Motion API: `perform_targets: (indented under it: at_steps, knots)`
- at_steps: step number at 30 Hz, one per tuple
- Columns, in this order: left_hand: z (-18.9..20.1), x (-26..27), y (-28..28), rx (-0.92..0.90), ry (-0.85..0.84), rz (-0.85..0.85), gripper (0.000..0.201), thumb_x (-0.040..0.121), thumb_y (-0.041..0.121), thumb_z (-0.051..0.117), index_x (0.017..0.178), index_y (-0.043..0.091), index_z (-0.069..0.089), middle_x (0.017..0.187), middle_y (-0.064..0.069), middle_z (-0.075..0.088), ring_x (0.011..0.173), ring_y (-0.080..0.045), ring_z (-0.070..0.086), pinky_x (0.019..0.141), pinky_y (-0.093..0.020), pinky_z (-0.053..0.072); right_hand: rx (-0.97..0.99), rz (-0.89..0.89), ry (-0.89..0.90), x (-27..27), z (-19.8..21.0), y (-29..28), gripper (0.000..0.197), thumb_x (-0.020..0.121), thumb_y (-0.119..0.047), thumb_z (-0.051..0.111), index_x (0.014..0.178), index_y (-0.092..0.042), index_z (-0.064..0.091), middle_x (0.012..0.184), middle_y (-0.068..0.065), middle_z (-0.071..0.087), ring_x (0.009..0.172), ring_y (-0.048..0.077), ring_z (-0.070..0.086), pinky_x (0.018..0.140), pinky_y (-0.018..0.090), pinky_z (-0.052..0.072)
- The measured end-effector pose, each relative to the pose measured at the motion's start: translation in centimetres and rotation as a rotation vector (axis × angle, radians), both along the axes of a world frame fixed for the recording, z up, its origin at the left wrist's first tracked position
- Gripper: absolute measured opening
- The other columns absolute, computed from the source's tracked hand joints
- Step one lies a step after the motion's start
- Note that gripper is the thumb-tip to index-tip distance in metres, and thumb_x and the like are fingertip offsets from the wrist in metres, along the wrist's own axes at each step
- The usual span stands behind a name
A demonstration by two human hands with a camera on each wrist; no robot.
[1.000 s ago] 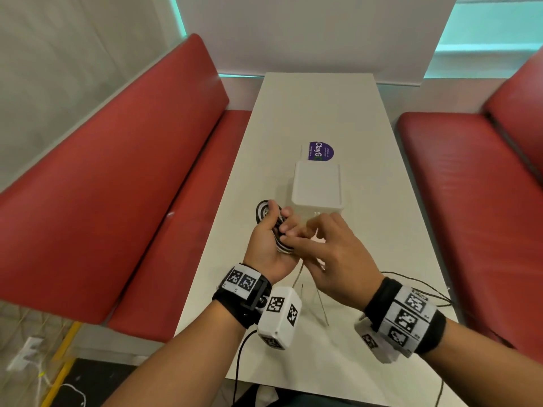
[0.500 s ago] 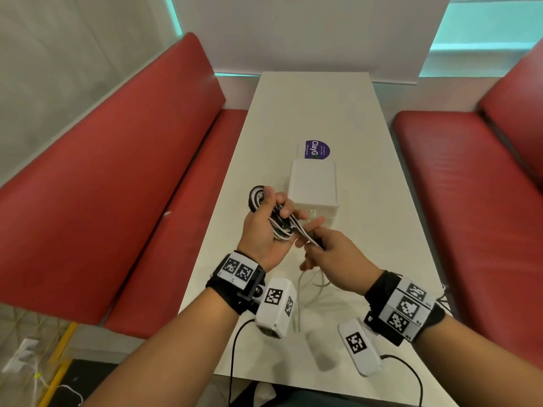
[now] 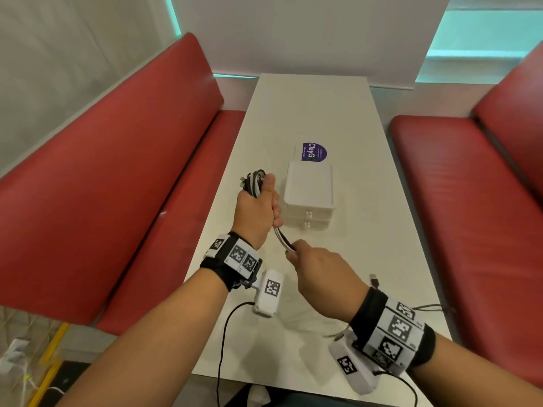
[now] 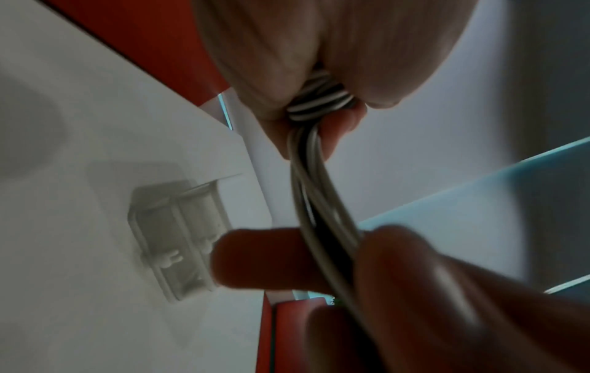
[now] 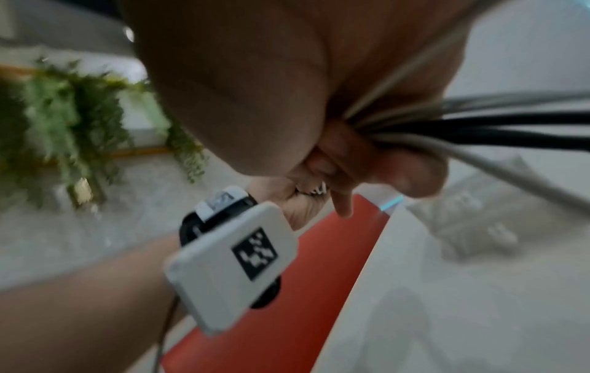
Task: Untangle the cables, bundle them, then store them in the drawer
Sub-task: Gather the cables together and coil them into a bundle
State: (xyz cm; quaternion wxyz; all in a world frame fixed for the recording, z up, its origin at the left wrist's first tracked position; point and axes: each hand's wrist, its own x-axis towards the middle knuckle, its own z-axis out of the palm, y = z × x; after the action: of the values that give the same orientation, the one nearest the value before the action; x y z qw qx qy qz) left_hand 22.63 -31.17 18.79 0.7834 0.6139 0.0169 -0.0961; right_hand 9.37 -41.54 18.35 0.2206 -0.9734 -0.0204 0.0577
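Note:
A bundle of black and white cables (image 3: 255, 183) is gripped in my left hand (image 3: 260, 207), raised above the white table (image 3: 323, 113); its coiled top sticks out above the fist. From the bottom of that fist the loose strands (image 3: 283, 240) run down to my right hand (image 3: 318, 270), which grips them just below. In the left wrist view the strands (image 4: 322, 202) stretch taut between both hands. In the right wrist view the cables (image 5: 479, 123) leave my curled fingers. The white drawer unit (image 3: 308, 198) stands shut just right of the left hand.
A purple-labelled card (image 3: 314, 151) lies behind the drawer unit. A loose cable end with a plug (image 3: 374, 279) lies on the table by my right wrist. Red benches (image 3: 117, 186) flank the table on both sides.
My left hand has lifted the bundle and turned it upright. My right hand has slid down and back along the loose strands, pulling them straight toward me.

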Motion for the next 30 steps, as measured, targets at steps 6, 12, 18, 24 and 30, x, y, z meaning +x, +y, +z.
perform_targets:
  at_steps: [6, 12, 18, 24, 30]
  knots:
    - [-2.4, 0.4, 1.1, 0.402, -0.095, -0.096, 0.037, 0.087, 0.052, 0.068, 0.076, 0.021, 0.052, 0.051, 0.012, 0.044, 0.043, -0.013, 0.041, 0.051, -0.032, 0.043, -0.035, 0.176, 0.048, 0.5, 1.3, -0.7, 0.015, 0.102, -0.016, 0.045, 0.108, -0.015, 0.059, 0.088, 0.006, 0.062, 0.079, 0.030, 0.058, 0.071, 0.044, 0.048]
    - [-4.3, -1.6, 1.8, 0.552, -0.204, -0.488, 0.084, 0.063, 0.099, 0.038, 0.077, 0.017, 0.050, 0.061, 0.002, 0.048, 0.058, -0.018, 0.043, 0.058, -0.031, 0.036, 0.154, 0.227, -0.172, 2.9, 4.1, -4.0, 0.017, 0.089, -0.023, 0.075, 0.103, -0.030, 0.080, 0.080, -0.011, 0.074, 0.072, 0.006, 0.064, 0.071, 0.027, 0.050]
    - [-4.2, -5.2, 1.3, 0.009, 0.460, -0.915, 0.112, 0.035, 0.106, 0.040, 0.095, 0.013, 0.059, 0.070, -0.002, 0.050, 0.053, -0.010, 0.040, 0.045, -0.018, 0.035, 0.110, 0.184, -0.265, 4.1, 3.5, -5.6, 0.012, 0.088, -0.042, 0.071, 0.096, -0.038, 0.080, 0.074, -0.013, 0.064, 0.067, 0.006, 0.060, 0.062, 0.037, 0.052]
    - [-3.8, -6.4, 1.5, -0.071, 0.536, -0.958, 0.028, 0.079, 0.014, 0.070, 0.102, 0.013, 0.054, 0.072, 0.001, 0.045, 0.057, -0.007, 0.036, 0.046, -0.012, 0.033, 0.214, 0.109, -0.229, 4.5, 2.8, -5.8, 0.017, 0.081, -0.052, 0.070, 0.091, -0.042, 0.080, 0.077, -0.009, 0.062, 0.073, 0.008, 0.061, 0.066, 0.041, 0.053]
    - [-3.6, -7.0, 0.9, -0.265, 0.565, -0.826, 0.009, 0.093, 0.008, 0.054, 0.102, 0.009, 0.057, 0.076, -0.007, 0.055, 0.078, -0.025, 0.065, 0.069, -0.031, 0.054, 0.110, 0.123, -0.124, 4.9, 2.4, -6.5, 0.017, 0.093, -0.053, 0.061, 0.098, -0.048, 0.076, 0.080, -0.014, 0.066, 0.079, 0.005, 0.061, 0.071, 0.037, 0.052]
